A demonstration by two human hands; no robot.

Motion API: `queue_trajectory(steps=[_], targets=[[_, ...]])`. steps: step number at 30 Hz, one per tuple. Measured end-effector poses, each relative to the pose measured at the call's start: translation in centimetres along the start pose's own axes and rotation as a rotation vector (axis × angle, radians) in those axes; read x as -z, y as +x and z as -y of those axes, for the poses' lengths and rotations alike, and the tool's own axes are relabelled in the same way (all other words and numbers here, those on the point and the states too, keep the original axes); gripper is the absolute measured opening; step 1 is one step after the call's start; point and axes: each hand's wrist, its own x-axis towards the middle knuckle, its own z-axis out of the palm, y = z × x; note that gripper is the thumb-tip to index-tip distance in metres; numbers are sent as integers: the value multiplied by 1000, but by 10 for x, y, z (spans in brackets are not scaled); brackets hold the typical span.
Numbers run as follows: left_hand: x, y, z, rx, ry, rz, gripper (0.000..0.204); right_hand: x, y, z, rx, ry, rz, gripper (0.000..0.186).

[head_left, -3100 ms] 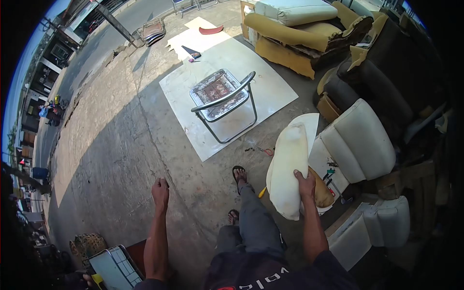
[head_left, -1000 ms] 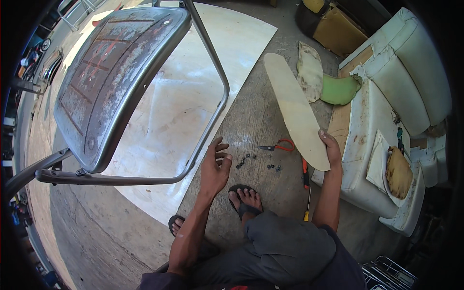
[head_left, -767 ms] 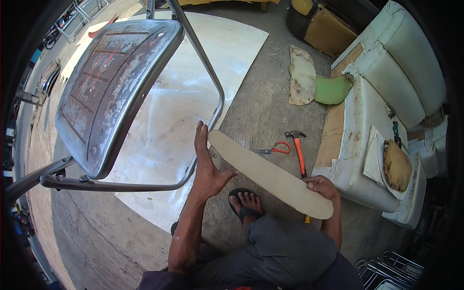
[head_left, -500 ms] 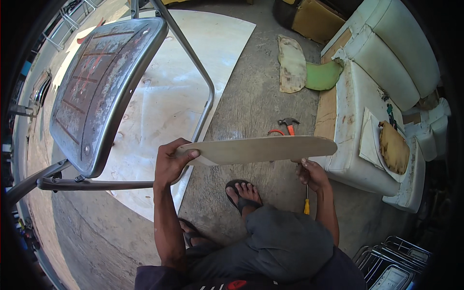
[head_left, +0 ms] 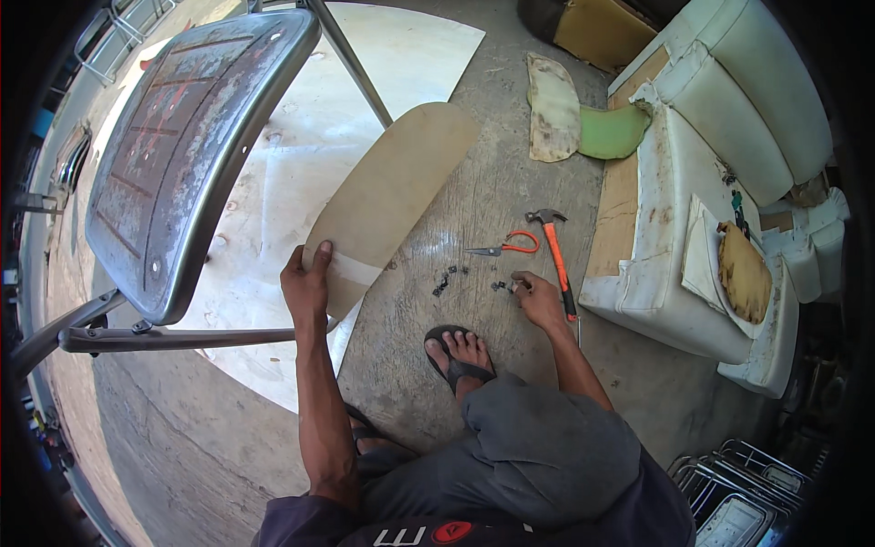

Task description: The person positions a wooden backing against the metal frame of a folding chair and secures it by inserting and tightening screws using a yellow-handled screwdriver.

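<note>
My left hand (head_left: 305, 283) grips one end of a long beige board (head_left: 387, 196) with rounded ends, which it holds aslant over a white sheet (head_left: 283, 173). My right hand (head_left: 540, 301) is low over the floor among small dark metal pieces (head_left: 445, 281), its fingers pinched on something too small to make out. Just beyond it lie orange-handled scissors (head_left: 521, 244) and a claw hammer (head_left: 558, 261) with an orange handle. A worn metal folding chair (head_left: 187, 155) fills the left side, its panel beside the board.
At right stands a torn white upholstered seat (head_left: 679, 246) with stained pieces and tools on it. A stained pad (head_left: 551, 105) and a green piece (head_left: 609, 137) lie near it. Metal frames (head_left: 747, 483) are stacked at lower right. My sandalled foot (head_left: 456, 356) is below my hands.
The board has swung from level to aslant, up and leftward, held by my left hand alone. My right hand has left it and moved left to the small metal pieces.
</note>
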Motion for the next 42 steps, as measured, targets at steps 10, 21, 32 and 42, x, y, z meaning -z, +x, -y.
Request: queue_trajectory(steps=[10, 21, 32, 42], targets=[[-18, -9, 8, 41, 85, 51, 42, -53, 30, 78, 368, -139, -31, 26], [-27, -1, 58, 70, 221, 77, 40, -67, -29, 22, 258, -53, -66, 17], [-47, -2, 81, -302, 588, -64, 34, -31, -29, -14, 126, 3, -318, 18], [-114, -59, 91, -377, 570, 473, 28, -65, -9, 40, 295, 124, -125, 20]])
